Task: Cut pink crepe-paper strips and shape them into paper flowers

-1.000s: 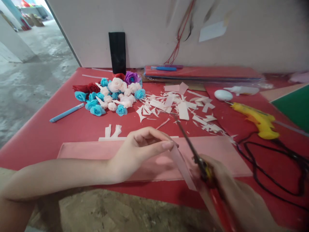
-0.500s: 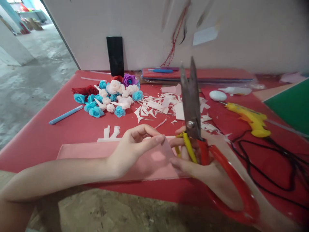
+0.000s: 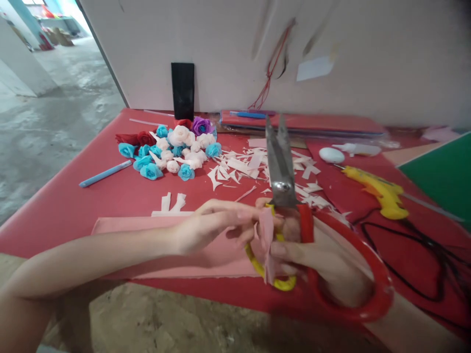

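Left hand beside right hand, 2 forearms converging

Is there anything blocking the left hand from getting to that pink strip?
Nothing visible does. The left hand has its fingertips right at the upper part of the pink strip. The scissors hang on the right hand, and their yellow handle passes behind the strip.

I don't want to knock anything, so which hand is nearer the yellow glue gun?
Right. The right hand, holding the scissors, is left of the yellow glue gun and closer to you; the left hand is farther left.
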A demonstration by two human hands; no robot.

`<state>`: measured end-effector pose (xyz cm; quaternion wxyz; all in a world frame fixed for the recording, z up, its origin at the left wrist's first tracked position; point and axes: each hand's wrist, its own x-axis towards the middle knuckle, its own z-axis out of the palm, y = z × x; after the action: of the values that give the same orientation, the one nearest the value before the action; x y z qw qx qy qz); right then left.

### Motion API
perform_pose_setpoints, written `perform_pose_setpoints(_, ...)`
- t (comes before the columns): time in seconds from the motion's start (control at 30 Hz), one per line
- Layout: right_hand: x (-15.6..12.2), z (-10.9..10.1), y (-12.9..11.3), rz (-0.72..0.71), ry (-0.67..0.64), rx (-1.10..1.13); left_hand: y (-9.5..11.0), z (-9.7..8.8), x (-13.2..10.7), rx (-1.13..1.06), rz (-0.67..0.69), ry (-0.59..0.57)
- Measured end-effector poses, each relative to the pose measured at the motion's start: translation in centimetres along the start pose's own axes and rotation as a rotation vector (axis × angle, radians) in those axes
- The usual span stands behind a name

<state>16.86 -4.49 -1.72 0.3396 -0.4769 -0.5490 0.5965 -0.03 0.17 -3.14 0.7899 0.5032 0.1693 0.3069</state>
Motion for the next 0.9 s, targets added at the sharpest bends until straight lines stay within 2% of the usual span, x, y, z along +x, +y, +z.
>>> perform_pose_setpoints(0.13, -0.1, 0.0, 0.1, 0.068, -0.173, 0.100, 0.5, -0.8, -0.2, -0.003, -0.114, -0.170)
perform_pose_setpoints(0.27, 0.0, 0.2, 0.4, 0.125, -0.253, 0.161, 1.1, -1.0, -0.3, 0.033, -0.232, -0.285)
perform_pose_setpoints(0.57, 0.6, 0.9, 0.5, 0.160, -0.300, 0.226, 1.1, -0.9, -0.3, -0.046, -0.364, -0.262)
perform_pose_setpoints(0.77, 0.7, 0.9, 0.9, 0.155, -0.280, 0.235, 0.6, -0.5, -0.3, -0.078, -0.293, -0.171)
perform_pose_setpoints(0.9, 0.8, 1.0, 1.3, 0.146, -0.217, 0.219, 0.7, -0.3, -0.1, -0.032, -0.273, -0.143)
